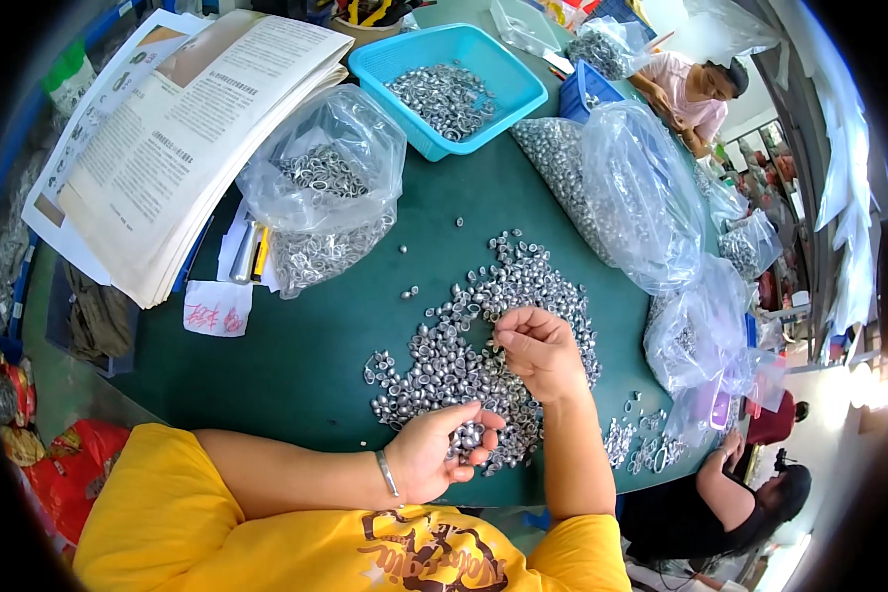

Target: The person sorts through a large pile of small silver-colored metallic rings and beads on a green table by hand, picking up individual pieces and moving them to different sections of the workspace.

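"Where are the small, silver-grey, domed metal pieces (452, 373)?"

"Heaped loosely on the dark green worktop (306, 365), by its near edge. A few stray ones lie apart, towards the far edge."

"And the left hand (434, 454)?"

"It's cupped at the heap's near side, fingers curled, its grip full of several such pieces."

"What about the right hand (538, 355)?"

"It's over the heap, its grip pinched, thumb against forefinger. I can't tell whether a piece sits between them."

"What's around them?"

"A light-blue rectangular plastic basket (365, 69) of silver pieces, towards the far edge. Nearer the left edge, a clear plastic bag (385, 138) of silver rings stands beside a stack of printed paper sheets (183, 138). A bulky, clear plastic sack (641, 187) lies along the right edge, and loose silver rings (651, 452) are scattered near the near right corner."
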The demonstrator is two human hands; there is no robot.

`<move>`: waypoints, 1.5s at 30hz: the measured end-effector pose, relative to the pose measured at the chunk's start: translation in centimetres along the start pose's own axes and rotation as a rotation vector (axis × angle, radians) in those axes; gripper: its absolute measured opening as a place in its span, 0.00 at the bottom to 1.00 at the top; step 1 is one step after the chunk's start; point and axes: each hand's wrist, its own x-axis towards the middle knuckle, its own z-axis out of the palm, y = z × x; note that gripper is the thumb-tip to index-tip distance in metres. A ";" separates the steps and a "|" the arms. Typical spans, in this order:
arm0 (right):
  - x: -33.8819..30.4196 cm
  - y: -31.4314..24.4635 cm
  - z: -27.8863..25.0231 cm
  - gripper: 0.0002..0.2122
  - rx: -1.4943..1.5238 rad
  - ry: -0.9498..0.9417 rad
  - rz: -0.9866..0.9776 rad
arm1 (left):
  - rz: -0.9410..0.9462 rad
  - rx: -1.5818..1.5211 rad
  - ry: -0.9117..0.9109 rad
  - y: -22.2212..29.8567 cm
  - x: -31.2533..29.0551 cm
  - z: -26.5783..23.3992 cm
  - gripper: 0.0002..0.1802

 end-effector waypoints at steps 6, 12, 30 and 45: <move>0.3 0.9 0.5 0.04 -0.670 0.236 -0.251 | -0.003 -0.004 -0.004 0.0 0.1 -0.1 0.17; 0.3 0.7 2.4 0.05 -1.137 0.113 -0.466 | -0.005 0.003 -0.019 0.2 -0.1 0.1 0.18; -3.2 -1.3 1.9 0.02 -0.435 -0.267 -0.192 | 0.026 -0.001 0.004 0.1 0.1 0.0 0.16; -0.8 -0.9 2.9 0.07 -1.162 -0.112 -0.492 | -0.090 0.071 -0.077 -0.6 0.2 -0.1 0.10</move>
